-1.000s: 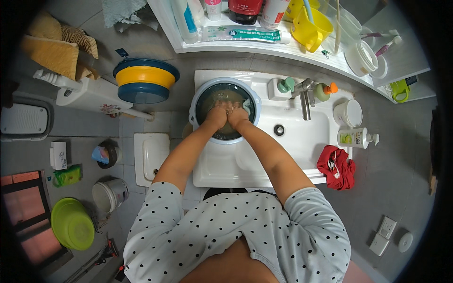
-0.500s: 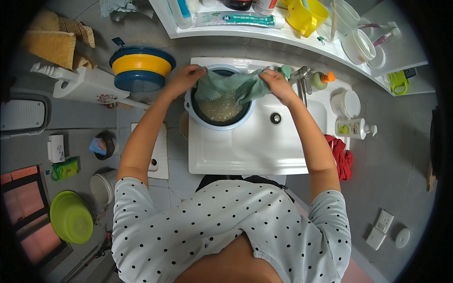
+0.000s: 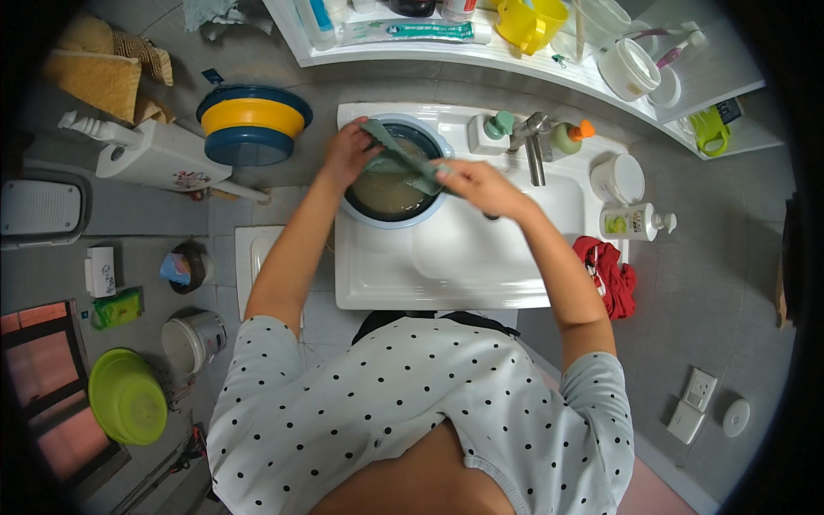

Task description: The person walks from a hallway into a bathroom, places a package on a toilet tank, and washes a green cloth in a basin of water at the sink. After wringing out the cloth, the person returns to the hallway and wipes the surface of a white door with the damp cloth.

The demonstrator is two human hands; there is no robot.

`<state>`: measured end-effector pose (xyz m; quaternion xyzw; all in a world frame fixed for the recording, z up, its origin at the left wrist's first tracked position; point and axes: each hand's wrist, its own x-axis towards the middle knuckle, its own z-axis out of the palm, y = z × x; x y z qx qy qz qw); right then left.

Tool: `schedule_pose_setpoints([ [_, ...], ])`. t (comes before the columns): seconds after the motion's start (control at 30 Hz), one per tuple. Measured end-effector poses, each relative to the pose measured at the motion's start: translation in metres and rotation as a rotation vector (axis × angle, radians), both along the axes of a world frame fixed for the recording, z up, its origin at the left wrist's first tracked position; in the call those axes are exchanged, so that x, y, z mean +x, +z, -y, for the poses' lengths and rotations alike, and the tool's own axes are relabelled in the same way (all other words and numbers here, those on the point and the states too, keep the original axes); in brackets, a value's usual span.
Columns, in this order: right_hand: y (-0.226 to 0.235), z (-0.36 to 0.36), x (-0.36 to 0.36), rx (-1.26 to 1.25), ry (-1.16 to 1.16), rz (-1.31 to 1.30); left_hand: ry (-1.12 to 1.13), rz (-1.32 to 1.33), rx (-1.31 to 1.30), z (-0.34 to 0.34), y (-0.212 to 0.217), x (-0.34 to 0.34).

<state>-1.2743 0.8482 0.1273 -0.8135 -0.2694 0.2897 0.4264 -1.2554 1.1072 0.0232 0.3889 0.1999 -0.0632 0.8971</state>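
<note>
A wet grey-green cloth (image 3: 400, 157) is stretched and twisted into a rope above the blue basin (image 3: 371, 216) of murky water, which sits in the white sink (image 3: 481, 257), so any drips would fall back into it. The left hand (image 3: 348, 154) has its fingers closed on the far end and the right hand (image 3: 470, 183) grips the near end. Tap (image 3: 532, 148) and soap bottles (image 3: 635, 223) stand just beside.

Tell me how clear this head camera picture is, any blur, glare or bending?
Head view: even indoor light, no hard shadows; the white sink is bright but not blown out. Fisheye bends the shelf edge, and the corners are black. The left hand, right hand and green cloth look slightly soft.
</note>
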Motion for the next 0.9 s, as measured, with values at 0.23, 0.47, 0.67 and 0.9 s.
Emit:
schedule_pose_setpoints([
  [0.23,-0.009,-0.032,-0.047,-0.055,0.306,0.423,0.077,-0.086,0.339,0.034,-0.028,-0.011],
  [0.47,0.014,0.023,0.012,0.105,-0.272,0.145,-0.365,0.141,0.683,-0.023,0.025,-0.015],
  [0.67,0.058,0.043,0.035,0.212,-0.387,0.036,-0.345,0.540,1.608,-0.019,0.110,-0.021],
  [0.9,0.097,0.077,0.020,0.420,-0.426,0.035,-0.034,1.001,1.838,-0.021,0.113,-0.002],
])
